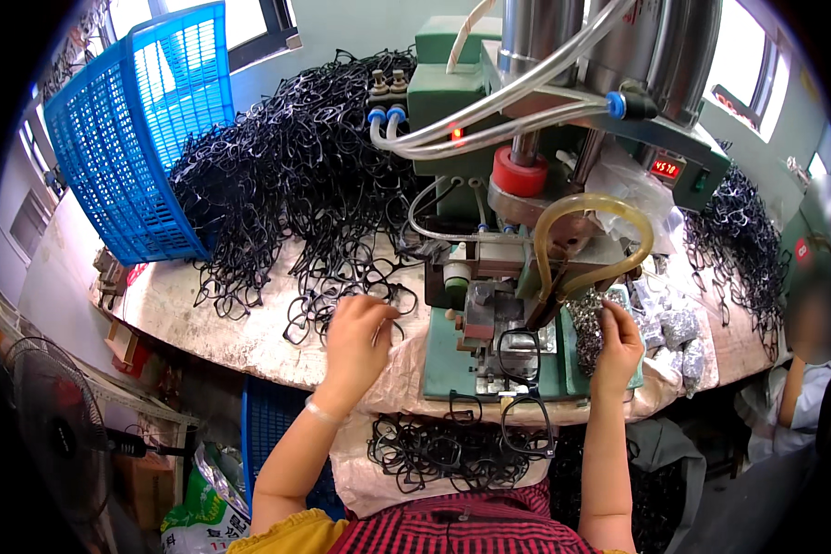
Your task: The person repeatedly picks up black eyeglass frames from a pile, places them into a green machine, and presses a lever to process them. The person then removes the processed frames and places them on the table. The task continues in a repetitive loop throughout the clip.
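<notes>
My left hand (353, 343) is on the table at the near edge of the loose black eyeglass frames (316, 305). Its fingers curl together around a thin dark piece of an eyeglass frame. Over a green tray heaped with small metal parts (585, 323), my right hand (623, 346) is closed in a pinch; whatever lies between its fingertips is too small to make out. Between the hands, one black eyeglass frame (526, 427) sits at the fixture of a green press machine (478, 319), hanging over its front edge. More black eyeglass frames (443, 450) lie in my lap.
A blue plastic basket (129, 148) leans at the far left beside a big heap of black frames (295, 138). A yellowish hose (644, 226) loops in front of the press. Bags of small parts (681, 328) lie to the right. A fan (60, 443) stands lower left; another person's arm (790, 392) shows at right.
</notes>
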